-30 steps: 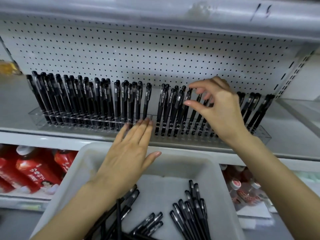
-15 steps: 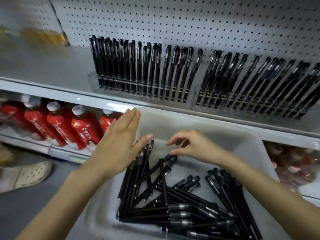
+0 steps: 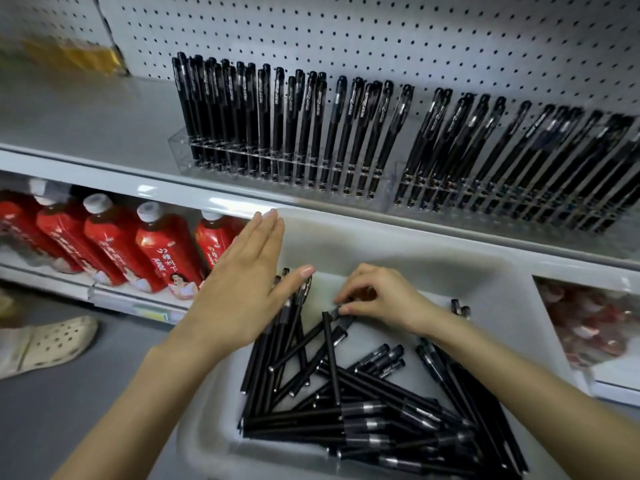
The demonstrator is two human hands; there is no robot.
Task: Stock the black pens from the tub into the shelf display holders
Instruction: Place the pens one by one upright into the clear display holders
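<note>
Inside the pale grey plastic tub [image 3: 381, 237], the right hand [image 3: 381, 299] pinches one slim black plastic pen [image 3: 337, 312] by its end (grip: thumb against forefinger). The left hand [image 3: 242, 289] hovers flat, fingers straight.

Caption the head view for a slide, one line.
Right hand pinches a black pen in the grey tub, left hand open over its left edge, below pen-filled display holders.

Pens [image 3: 363, 410]: matt black plastic, silver bands. Display holders [image 3: 284, 168]: clear glossy plastic. Tub [image 3: 398, 244]: smooth, matt pale-grey plastic. Pegboard [image 3: 415, 36], 12 o'clock: perforated, matt white. Bottles [image 3: 156, 251], 9 o'clock: glossy red labels.
</note>
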